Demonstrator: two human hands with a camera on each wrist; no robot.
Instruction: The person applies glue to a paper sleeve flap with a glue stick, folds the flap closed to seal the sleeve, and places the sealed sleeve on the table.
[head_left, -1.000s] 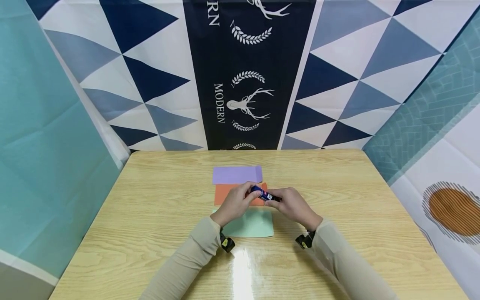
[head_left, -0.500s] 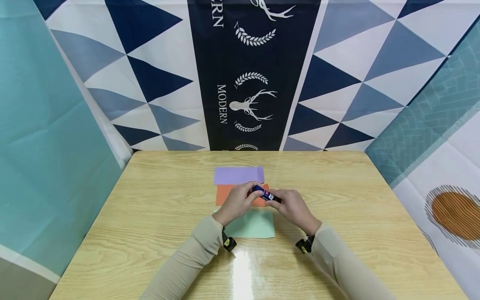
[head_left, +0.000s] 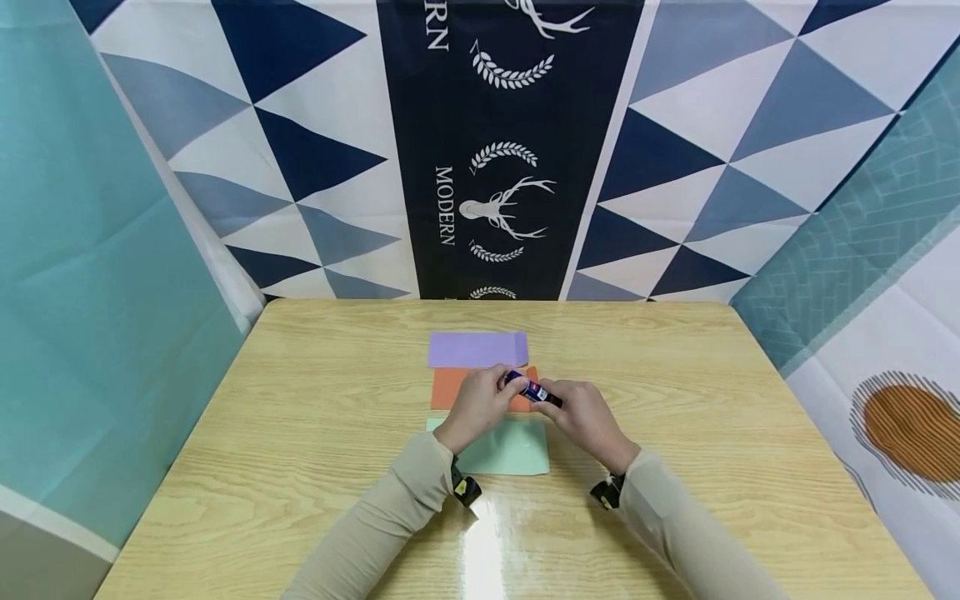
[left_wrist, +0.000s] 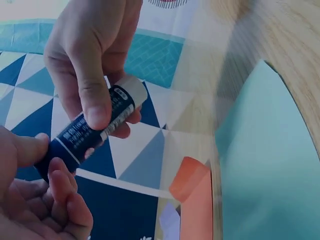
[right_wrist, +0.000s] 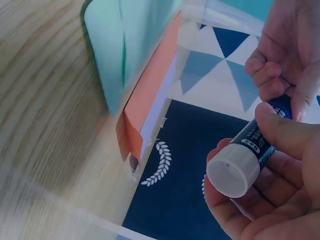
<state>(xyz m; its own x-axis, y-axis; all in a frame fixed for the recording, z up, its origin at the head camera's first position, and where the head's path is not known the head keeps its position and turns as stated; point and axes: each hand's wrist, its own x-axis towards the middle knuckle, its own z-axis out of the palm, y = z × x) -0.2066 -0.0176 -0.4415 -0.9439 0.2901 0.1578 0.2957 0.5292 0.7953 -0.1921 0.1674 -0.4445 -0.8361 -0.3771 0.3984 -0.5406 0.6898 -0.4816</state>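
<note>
A dark blue glue stick (head_left: 534, 390) is held between both hands above the paper envelopes. My left hand (head_left: 476, 406) pinches its dark blue cap end between thumb and fingers. The right hand (head_left: 590, 417) grips the labelled barrel, thumb on one side and fingers curled on the other. At the barrel's end, the white base (right_wrist: 233, 170) faces the right wrist camera. Beneath the hands lie an orange envelope (head_left: 450, 388), partly covered by the left hand, and a light green envelope (head_left: 510, 450). A purple envelope (head_left: 472, 349) lies beyond them.
The wooden table (head_left: 300, 500) carries the three envelopes in a column, with the green one nearest. Its far edge meets a patterned cloth (head_left: 487, 167) hung as a backdrop. Teal cloth (head_left: 112, 250) hangs along the left side.
The left wrist has turned a little and shifted slightly right. Both hands keep their hold on the glue stick, and the envelopes stay in place. The head view has moved slightly.
</note>
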